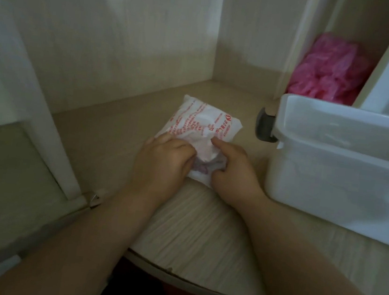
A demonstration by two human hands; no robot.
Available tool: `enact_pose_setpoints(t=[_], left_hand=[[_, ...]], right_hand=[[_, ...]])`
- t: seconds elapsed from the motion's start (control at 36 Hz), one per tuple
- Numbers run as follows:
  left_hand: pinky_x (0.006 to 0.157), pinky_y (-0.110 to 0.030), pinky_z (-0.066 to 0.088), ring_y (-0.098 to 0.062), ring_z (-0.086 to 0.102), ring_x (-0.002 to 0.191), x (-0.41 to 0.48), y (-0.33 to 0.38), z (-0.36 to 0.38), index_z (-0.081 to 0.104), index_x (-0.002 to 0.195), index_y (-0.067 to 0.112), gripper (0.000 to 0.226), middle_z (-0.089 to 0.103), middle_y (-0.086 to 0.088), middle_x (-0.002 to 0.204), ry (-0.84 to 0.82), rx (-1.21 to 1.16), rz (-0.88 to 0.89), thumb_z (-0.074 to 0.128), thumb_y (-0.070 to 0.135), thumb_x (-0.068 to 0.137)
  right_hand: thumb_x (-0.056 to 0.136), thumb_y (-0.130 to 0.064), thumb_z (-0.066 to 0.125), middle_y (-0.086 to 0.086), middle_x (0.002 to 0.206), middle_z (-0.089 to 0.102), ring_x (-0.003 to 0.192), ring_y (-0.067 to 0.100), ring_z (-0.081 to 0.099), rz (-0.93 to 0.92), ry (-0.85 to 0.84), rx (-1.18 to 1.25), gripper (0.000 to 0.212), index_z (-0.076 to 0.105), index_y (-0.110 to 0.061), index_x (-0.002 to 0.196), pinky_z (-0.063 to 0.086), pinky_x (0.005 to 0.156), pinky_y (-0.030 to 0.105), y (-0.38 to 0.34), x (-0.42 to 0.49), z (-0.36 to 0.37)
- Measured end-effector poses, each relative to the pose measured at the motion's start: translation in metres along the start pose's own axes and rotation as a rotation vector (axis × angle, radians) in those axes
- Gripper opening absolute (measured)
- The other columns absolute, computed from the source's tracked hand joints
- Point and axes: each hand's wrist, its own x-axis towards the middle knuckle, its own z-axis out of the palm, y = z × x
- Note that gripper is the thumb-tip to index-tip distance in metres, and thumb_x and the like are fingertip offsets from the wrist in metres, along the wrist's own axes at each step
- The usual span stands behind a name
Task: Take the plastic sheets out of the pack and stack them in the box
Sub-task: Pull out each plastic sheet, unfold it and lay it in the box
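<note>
**A:** From the head view, which step was in hand?

**B:** Opening, I'd judge. The pack lay flat near the middle of the desk top, well in from its rounded near edge and short of the back wall. Both hands were on the pack's near end. No sheet was out yet.

**A:** And the fingers?

**B:** The left hand had its fingers curled down over the near left corner, gripping the wrapper. The right hand held the near right corner with its lower fingers curled, while its index finger lay straight across the crumpled top.

**A:** Where was the box?

**B:** The box, white and open-topped, stood at the desk's right edge, just beside the right hand. I couldn't tell whether it held anything. A heap of pink plastic sat in the cupboard compartment behind it.

**A:** What did the next move call for?

**B:** Probably pulling the two corners apart to tear the wrapper, with one hand pinning it so the thin film didn't slide.

**A:** Any writing?

**B:** Red print covered the wrapper, with a round red mark near its far right corner. It was too blurred to read.
</note>
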Motion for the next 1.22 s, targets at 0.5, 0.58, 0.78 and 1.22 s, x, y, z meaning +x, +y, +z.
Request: enact_pose_setpoints(t=[0.5, 0.58, 0.78, 1.22], left_hand=[[0.067, -0.022, 0.037, -0.009, 0.050, 0.077, -0.004, 0.003, -0.009, 0.062, 0.087, 0.008, 0.021, 0.066, -0.003, 0.084, 0.145, -0.308, -0.045, 0.047, 0.023, 0.089], [0.063, -0.017, 0.035, -0.005, 0.050, 0.076, -0.004, 0.005, -0.012, 0.061, 0.091, 0.010, 0.024, 0.064, 0.002, 0.084, 0.113, -0.426, -0.075, 0.046, 0.029, 0.092], [0.086, -0.030, 0.047, -0.017, 0.060, 0.104, -0.004, 0.003, -0.012, 0.058, 0.115, 0.012, 0.035, 0.065, 0.000, 0.114, 0.011, -0.462, -0.083, 0.068, 0.026, 0.084], [0.086, -0.042, 0.048, -0.029, 0.059, 0.105, -0.013, 0.012, -0.023, 0.061, 0.123, 0.012, 0.056, 0.062, -0.008, 0.118, -0.107, -0.327, 0.014, 0.059, 0.045, 0.078]], right_hand=[[0.084, -0.038, 0.064, 0.002, 0.141, 0.039, 0.125, 0.018, 0.042, -0.139, 0.169, -0.141, 0.042, 0.062, -0.015, 0.120, 0.039, 0.101, 0.028, -0.014, -0.007, 0.007], [0.090, -0.035, 0.058, 0.003, 0.143, 0.042, 0.132, 0.020, 0.036, -0.134, 0.217, -0.213, 0.029, 0.069, -0.016, 0.109, 0.030, 0.110, 0.041, -0.016, -0.010, 0.006], [0.096, -0.019, 0.052, -0.006, 0.064, 0.052, 0.060, 0.005, 0.049, -0.101, 0.254, 0.023, 0.028, 0.053, -0.019, 0.068, 0.038, 0.059, 0.023, -0.023, -0.022, 0.011], [0.098, -0.027, 0.043, -0.005, 0.075, 0.062, 0.064, -0.005, 0.055, 0.047, 0.456, 0.244, 0.024, 0.054, -0.019, 0.078, 0.042, 0.058, 0.007, -0.041, -0.067, -0.001]])
